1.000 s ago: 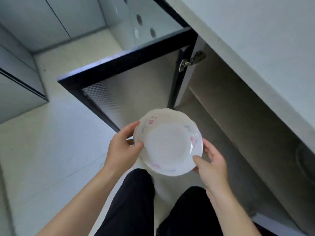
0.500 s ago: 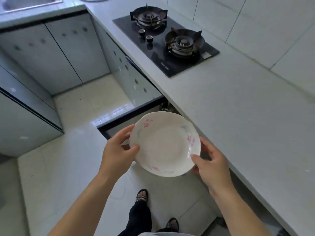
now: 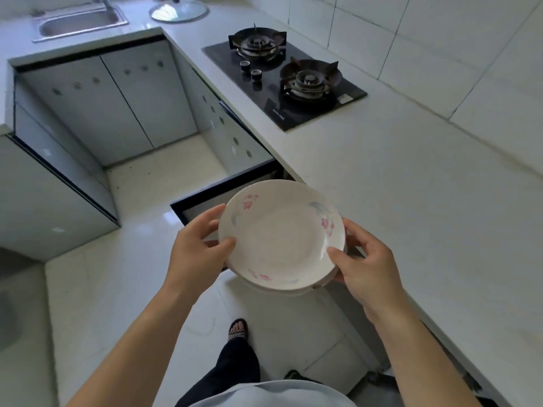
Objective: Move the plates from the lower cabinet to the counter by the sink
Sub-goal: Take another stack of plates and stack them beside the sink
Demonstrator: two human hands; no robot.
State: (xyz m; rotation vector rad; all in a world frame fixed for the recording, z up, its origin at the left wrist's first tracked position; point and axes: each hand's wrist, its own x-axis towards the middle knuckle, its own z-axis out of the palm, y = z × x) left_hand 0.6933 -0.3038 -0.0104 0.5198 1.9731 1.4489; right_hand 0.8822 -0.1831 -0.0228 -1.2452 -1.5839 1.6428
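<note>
Left hand (image 3: 194,251) and right hand (image 3: 367,268) gripped opposite rims of stacked white floral ceramic plates (image 3: 282,233); advisable to carry level toward white desk (image 3: 144,24) beside steel sink (image 3: 79,23).

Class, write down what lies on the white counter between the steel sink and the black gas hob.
A round glass pan lid lies flat on the white counter between the steel sink and the black gas hob, as the head view shows.

A black gas hob (image 3: 283,80) sits well apart from a glass lid (image 3: 178,10).
</note>
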